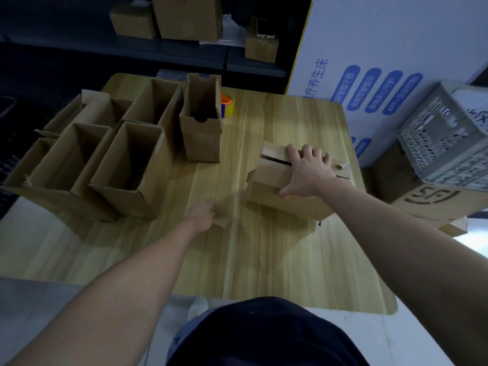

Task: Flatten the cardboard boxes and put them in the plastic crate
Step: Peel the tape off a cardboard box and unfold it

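Wooden table (264,260), right hand (307,171) spread flat atop cardboard box (274,190), left hand (204,215) pinching its flap (225,216)

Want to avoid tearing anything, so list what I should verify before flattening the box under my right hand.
1. Right hand flat on top of the box: ok.
2. Left hand grip on the box's side flap: ok.
3. Box flattened: not ok, it holds its full shape.
4. Bare table in front of the box for pressing: ok.
5. Plastic crate within reach: likely ok, it sits beside the table on the right.
6. Room inside the crate: cannot tell.
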Tool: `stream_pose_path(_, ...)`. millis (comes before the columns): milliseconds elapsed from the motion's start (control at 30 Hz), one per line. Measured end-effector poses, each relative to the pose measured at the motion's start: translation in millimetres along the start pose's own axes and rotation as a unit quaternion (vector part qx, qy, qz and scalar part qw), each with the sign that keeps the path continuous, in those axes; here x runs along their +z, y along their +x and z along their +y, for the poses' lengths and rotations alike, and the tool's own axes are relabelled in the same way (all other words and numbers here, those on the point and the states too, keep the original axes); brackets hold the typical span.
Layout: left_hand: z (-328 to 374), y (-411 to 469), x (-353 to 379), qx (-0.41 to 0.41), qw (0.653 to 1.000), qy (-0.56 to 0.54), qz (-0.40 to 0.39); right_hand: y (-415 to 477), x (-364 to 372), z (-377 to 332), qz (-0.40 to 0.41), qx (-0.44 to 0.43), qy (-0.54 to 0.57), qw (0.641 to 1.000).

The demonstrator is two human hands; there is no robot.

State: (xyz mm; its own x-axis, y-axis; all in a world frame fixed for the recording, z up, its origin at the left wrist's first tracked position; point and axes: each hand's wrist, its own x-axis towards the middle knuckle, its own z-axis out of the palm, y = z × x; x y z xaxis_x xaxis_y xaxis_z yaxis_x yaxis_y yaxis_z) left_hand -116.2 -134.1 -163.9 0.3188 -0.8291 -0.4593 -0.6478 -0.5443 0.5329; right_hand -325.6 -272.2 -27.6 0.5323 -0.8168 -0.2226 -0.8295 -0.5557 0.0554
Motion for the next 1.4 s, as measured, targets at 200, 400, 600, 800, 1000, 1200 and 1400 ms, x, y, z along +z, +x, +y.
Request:
stream_pose_path(200,-5.8,-2.6,0.8,-0.039,0.993,-0.112,0.008,1.6,-0.6,-7.5,-0.011,-0.011,0.005,1.0)
stream_pose_path(400,-12.5,-9.8,-0.5,-0.061,0.993,-0.077,0.066,2.7,2.9,-14.8,-0.018,-0.023,0.012,0.999)
stream_pose_path(600,-6.1,-10.5,-3.9,-0.061,0.99,-0.088,0.094,3.1,6.6,-18.1,-0.025,-0.029,0.015,0.999)
stream_pose_path(800,0.7,-4.6,-15.8,-0.057,0.98,-0.15,0.113,5.8,2.1,-17.8,-0.024,-0.026,0.023,0.999)
stream_pose_path(1000,44.2,-10.6,-38.3,0.054,0.959,-0.224,0.166,9.5,2.7,-18.0,-0.038,-0.011,0.025,0.999)
stream_pose_path(1200,91.4,-13.4,-44.4,0.12,0.95,-0.269,0.1,10.8,6.2,-10.0,-0.069,-0.026,0.121,0.99)
stream_pose_path(1400,97.2,-8.0,-43.2,0.133,0.948,-0.248,0.147,7.6,2.8,25.1,-0.067,0.064,0.14,0.986)
